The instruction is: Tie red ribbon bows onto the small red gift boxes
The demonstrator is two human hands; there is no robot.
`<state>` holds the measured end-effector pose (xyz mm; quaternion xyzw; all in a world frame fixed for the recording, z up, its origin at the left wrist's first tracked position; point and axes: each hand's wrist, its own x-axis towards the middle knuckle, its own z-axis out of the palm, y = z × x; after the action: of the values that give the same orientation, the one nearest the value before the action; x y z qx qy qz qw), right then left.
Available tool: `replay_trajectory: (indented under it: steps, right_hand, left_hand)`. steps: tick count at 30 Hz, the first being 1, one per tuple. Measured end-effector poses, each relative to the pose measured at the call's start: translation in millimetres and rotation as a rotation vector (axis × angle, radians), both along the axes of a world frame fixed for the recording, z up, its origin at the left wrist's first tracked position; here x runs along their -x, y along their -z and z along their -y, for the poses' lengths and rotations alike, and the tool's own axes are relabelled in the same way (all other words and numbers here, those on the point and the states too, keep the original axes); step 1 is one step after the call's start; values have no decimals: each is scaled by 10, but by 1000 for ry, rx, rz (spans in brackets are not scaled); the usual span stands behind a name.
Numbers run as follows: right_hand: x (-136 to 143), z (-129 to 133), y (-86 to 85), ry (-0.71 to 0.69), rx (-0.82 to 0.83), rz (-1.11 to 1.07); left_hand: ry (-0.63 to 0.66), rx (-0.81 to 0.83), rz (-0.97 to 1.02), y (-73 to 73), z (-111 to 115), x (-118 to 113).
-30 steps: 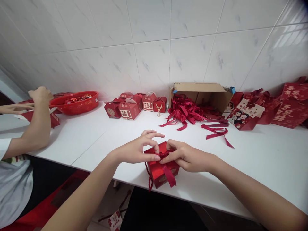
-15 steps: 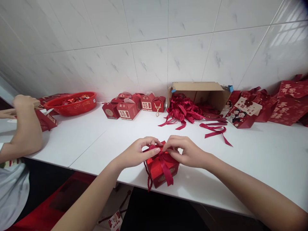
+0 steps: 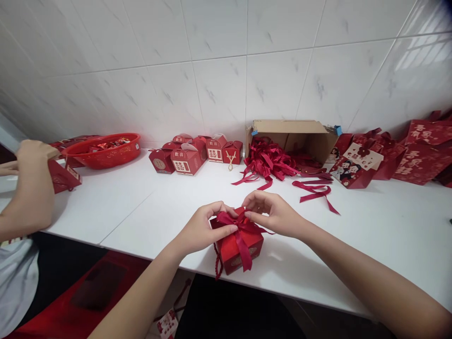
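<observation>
A small red gift box (image 3: 229, 258) stands on the white table near its front edge. A dark red ribbon (image 3: 243, 246) is tied in a bow on its top, with one tail hanging down the front. My left hand (image 3: 206, 227) is closed on the ribbon's left loop, thumb in front and fingers behind. From the right, my right hand (image 3: 273, 214) curls over the bow, its thumb and fingertips at the ribbon near the knot. A twisted red cord (image 3: 218, 263) hangs at the box's left side.
Behind stand several red boxes (image 3: 187, 160) and a cardboard box (image 3: 293, 126) spilling red ribbons (image 3: 270, 160). Red bags (image 3: 420, 155) stand at right. At left are a red basin (image 3: 109, 157) and another person's arm (image 3: 33, 188) beside a red box (image 3: 65, 178).
My right hand has risen slightly and its fingers have loosened, showing more of the bow and a tail pointing right. My left hand stays at the left loop.
</observation>
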<state>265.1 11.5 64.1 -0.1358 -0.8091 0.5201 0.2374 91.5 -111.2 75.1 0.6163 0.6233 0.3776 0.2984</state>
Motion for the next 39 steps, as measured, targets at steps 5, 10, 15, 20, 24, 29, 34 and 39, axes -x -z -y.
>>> replay_trajectory:
  steps: [5,10,15,20,24,29,34,39]
  right_hand:
    - [20,1,18,-22,131,71]
    - [26,10,10,-33,152,34]
    - [14,15,8,-37,94,26]
    - [4,-18,7,-17,11,42]
    - [-6,-45,-33,3,-54,77]
    - [-20,-47,-74,11,-102,88]
    - [-44,-46,-73,-34,-127,83]
    - [-45,-15,-81,-37,-130,42]
  left_hand:
    - [-57,-16,80,33,-6,-46]
    - [-133,-24,191,94,-36,-131]
    - [-148,26,206,113,-56,-158]
    - [-156,1,201,127,-42,-159]
    - [-137,-37,220,161,-34,-147]
    - [-99,-15,188,178,-36,-125]
    - [-86,-52,180,156,-28,-130]
    - [-126,-57,175,160,-35,-170]
